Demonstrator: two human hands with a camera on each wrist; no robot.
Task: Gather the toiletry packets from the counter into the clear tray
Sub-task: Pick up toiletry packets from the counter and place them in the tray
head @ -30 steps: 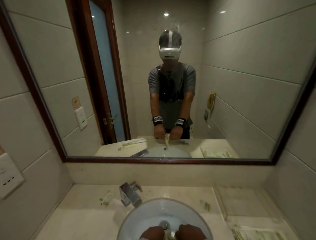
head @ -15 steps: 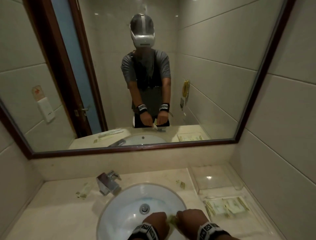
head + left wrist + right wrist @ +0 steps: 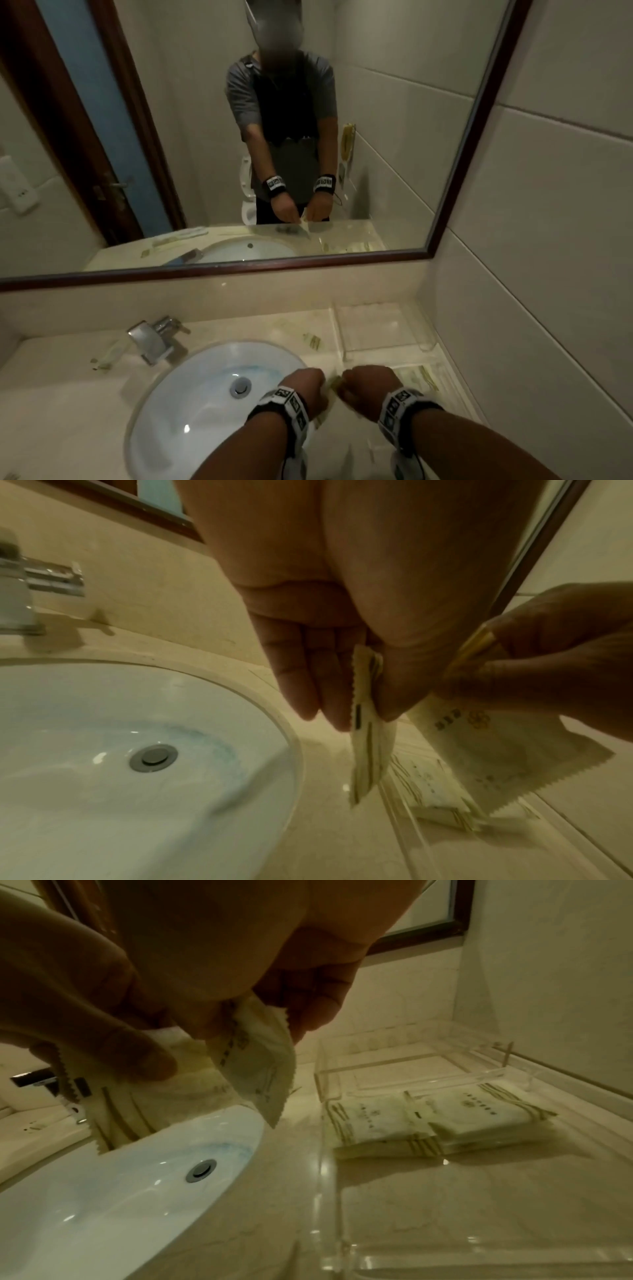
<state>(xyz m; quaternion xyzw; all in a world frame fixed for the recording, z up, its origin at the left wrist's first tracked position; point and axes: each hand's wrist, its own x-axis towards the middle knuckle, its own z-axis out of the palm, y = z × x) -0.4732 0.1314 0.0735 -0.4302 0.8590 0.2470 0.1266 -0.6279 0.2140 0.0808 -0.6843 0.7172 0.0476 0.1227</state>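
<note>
Left hand (image 3: 329, 674) pinching a striped toiletry packet (image 3: 368, 750) at centre frame, right hand (image 3: 219, 982) pinching a second packet (image 3: 260, 1074) beside it, clear tray (image 3: 322, 1150) lower right holding two flat packets (image 3: 428, 1118), white basin (image 3: 205, 394) lower left

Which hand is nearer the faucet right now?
Left. The left hand is over the basin's right rim, on the faucet side; the right hand is farther right, beside the clear tray.

Hands (image 3: 337, 387) drawn apart, each now pinching a separate packet (image 3: 368, 739)
</note>
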